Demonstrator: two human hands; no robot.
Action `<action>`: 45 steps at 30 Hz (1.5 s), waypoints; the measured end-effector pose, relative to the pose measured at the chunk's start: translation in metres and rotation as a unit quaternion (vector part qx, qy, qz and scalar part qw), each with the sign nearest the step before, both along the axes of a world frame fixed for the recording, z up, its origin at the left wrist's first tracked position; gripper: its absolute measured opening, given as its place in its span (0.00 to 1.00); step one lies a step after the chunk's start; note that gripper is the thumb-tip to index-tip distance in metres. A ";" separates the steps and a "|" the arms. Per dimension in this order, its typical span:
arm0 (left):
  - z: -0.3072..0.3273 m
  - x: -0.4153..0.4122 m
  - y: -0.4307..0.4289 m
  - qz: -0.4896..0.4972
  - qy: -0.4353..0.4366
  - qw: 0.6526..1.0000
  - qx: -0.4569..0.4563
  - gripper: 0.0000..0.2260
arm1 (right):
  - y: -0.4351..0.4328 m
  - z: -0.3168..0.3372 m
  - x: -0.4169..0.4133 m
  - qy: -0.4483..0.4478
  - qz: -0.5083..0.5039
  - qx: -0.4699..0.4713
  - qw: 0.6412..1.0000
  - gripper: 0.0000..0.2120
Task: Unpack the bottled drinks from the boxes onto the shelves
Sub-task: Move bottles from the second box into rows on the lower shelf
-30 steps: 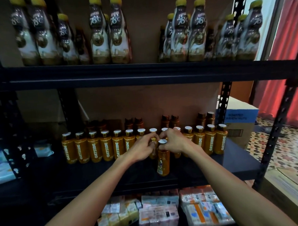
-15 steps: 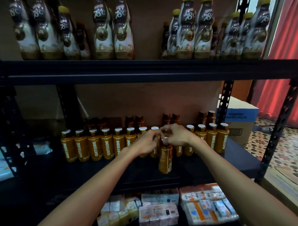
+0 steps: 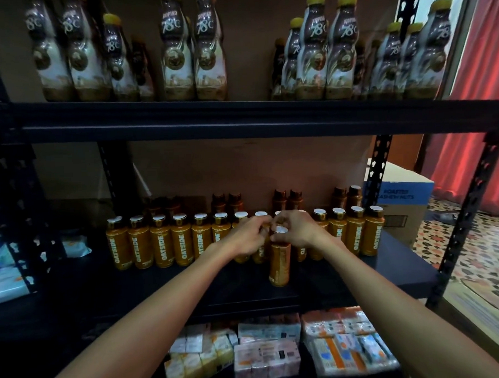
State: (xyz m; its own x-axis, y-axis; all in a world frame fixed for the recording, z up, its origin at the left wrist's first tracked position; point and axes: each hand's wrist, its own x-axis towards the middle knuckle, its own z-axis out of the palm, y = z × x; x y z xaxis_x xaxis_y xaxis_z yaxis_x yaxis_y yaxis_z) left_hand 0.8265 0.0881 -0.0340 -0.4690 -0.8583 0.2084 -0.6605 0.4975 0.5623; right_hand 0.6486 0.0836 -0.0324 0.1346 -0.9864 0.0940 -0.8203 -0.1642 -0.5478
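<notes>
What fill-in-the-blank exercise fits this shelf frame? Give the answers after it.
1. The orange bottles on the middle shelf carry the word ____ on their labels.
2. The tall brown bottles with yellow caps stand one level ____ them.
3. The right hand grips the neck of a lone bottle standing ____ the orange row.
4. The cardboard box at the far right has a ____ band.
Missing words: OATSIDE; above; in front of; blue.

Middle shelf (image 3: 161, 290): row of Oatside bottles (image 3: 162, 244), one lone bottle (image 3: 279, 264) before it.
Above it: Kopiko bottles (image 3: 179, 54).
Below it: packets (image 3: 267, 359).
</notes>
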 end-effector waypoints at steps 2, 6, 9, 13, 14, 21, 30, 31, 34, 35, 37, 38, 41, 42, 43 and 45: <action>0.000 -0.001 0.000 -0.001 -0.002 1.000 0.007 0.10 | -0.002 0.001 -0.002 -0.020 0.008 0.011 1.000 0.24; 0.001 -0.001 -0.003 0.004 -0.015 1.000 0.016 0.09 | -0.001 0.006 -0.002 -0.061 0.040 0.036 0.997 0.28; 0.001 -0.003 -0.003 0.001 -0.013 1.000 0.009 0.09 | -0.001 -0.004 -0.001 -0.048 0.034 0.014 0.998 0.25; 0.001 -0.005 -0.003 0.011 -0.012 1.000 -0.013 0.06 | -0.005 -0.006 -0.007 -0.077 0.044 0.020 0.996 0.25; 0.001 -0.006 -0.004 0.010 -0.012 1.000 -0.017 0.05 | -0.005 -0.004 -0.008 -0.085 0.054 0.031 0.994 0.29; -0.002 -0.020 -0.012 0.026 -0.017 0.999 0.035 0.17 | 0.001 -0.030 -0.010 -0.093 0.036 0.052 0.994 0.35; 0.000 -0.049 -0.030 0.023 -0.068 0.996 0.047 0.14 | 0.009 -0.058 -0.037 -0.178 0.011 0.003 0.984 0.29; 0.002 -0.056 -0.031 0.021 -0.075 0.996 0.049 0.14 | 0.009 -0.061 -0.043 -0.183 0.008 -0.004 0.983 0.28; 0.003 -0.081 -0.035 0.017 -0.098 0.994 0.038 0.17 | 0.010 -0.067 -0.064 -0.202 0.005 -0.023 0.979 0.26; 0.003 -0.091 -0.035 0.015 -0.099 0.994 0.036 0.17 | 0.010 -0.069 -0.073 -0.205 0.004 -0.029 0.978 0.26; 0.003 -0.111 -0.037 0.009 -0.094 0.995 0.035 0.17 | 0.010 -0.074 -0.093 -0.219 -0.003 -0.038 0.975 0.25; 0.003 -0.122 -0.038 0.006 -0.094 0.995 0.033 0.17 | 0.011 -0.075 -0.103 -0.223 -0.008 -0.043 0.974 0.24; 0.001 -0.159 -0.041 -0.006 -0.086 0.996 0.025 0.16 | 0.013 -0.079 -0.136 -0.241 -0.026 -0.057 0.968 0.24; 0.000 -0.171 -0.042 -0.009 -0.081 0.996 0.022 0.16 | 0.014 -0.080 -0.147 -0.243 -0.032 -0.062 0.967 0.24; 0.000 -0.183 -0.042 -0.013 -0.077 0.997 0.019 0.16 | 0.016 -0.080 -0.158 -0.245 -0.039 -0.067 0.966 0.24; 0.000 -0.208 -0.042 -0.022 -0.072 0.997 0.014 0.16 | 0.017 -0.085 -0.180 -0.258 -0.054 -0.077 0.961 0.26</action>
